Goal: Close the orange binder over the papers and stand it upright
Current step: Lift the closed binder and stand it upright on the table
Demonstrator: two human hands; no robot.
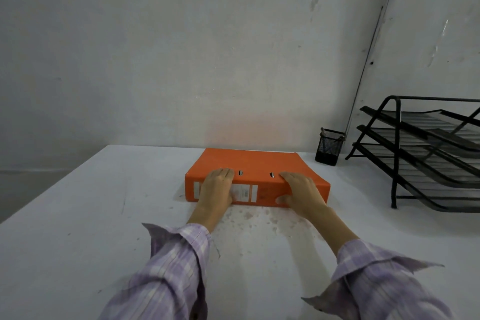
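Note:
The orange binder lies flat and closed on the white table, its labelled spine facing me. No papers show; the cover hides whatever is inside. My left hand is draped over the left part of the spine, fingers on the top cover edge. My right hand grips the right part of the spine, fingers on top and thumb pressed against the spine face.
A black mesh pen cup stands behind the binder's right corner by the wall. A black three-tier wire tray rack fills the table's right side. The grey wall rises just behind the binder.

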